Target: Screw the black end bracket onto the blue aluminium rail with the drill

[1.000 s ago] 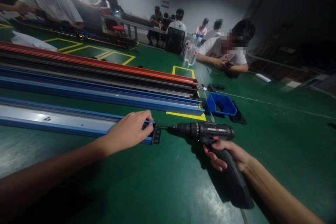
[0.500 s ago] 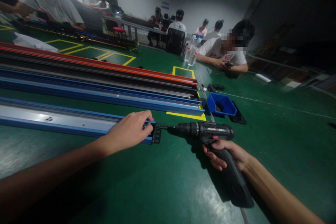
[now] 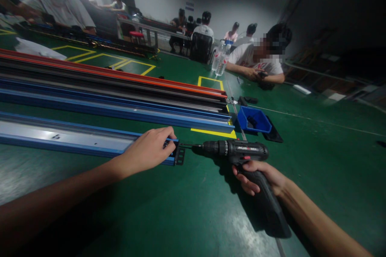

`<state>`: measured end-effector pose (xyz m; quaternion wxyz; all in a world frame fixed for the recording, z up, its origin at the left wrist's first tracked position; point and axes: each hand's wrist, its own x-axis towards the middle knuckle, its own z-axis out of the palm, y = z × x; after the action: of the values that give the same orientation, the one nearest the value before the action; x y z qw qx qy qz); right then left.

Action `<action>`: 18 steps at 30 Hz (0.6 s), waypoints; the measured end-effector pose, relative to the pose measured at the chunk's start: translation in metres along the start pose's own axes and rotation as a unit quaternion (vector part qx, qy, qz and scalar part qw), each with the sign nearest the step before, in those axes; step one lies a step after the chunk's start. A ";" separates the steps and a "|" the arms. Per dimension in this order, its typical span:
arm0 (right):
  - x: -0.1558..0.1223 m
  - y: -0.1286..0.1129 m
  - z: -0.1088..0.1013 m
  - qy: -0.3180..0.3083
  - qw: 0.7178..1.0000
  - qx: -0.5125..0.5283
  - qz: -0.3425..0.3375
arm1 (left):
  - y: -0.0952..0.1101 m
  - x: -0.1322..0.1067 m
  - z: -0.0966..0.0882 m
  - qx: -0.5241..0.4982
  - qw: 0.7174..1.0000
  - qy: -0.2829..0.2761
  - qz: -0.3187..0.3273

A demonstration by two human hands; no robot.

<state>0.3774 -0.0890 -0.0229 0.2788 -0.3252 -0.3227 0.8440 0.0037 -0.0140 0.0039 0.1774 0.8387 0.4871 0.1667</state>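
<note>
A long blue metal rail [image 3: 69,139] lies across the green table [image 3: 187,213], with a black end bracket [image 3: 180,155] on its right end. My left hand [image 3: 148,150] is closed over that end of the rail, fingers pressed on the top beside the bracket. My right hand [image 3: 261,176] grips the handle of a black cordless drill [image 3: 241,156]. The drill lies level and its bit touches the bracket at the rail's end.
Behind lie several more long rails, blue [image 3: 120,111], black and orange [image 3: 120,76]. A blue bin [image 3: 253,120] stands past the drill, beside a black tray [image 3: 274,134]. Water bottles [image 3: 220,58] and a seated person [image 3: 259,64] are farther back. Other people work at far tables.
</note>
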 end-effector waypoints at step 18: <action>0.001 -0.002 0.004 0.006 1.000 -0.011 -0.001 | 0.000 -0.001 0.000 -0.001 1.000 -0.002 0.008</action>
<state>0.3747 -0.0886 -0.0197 0.2782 -0.3326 -0.3306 0.8383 0.0034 -0.0149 0.0039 0.1775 0.8430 0.4796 0.1668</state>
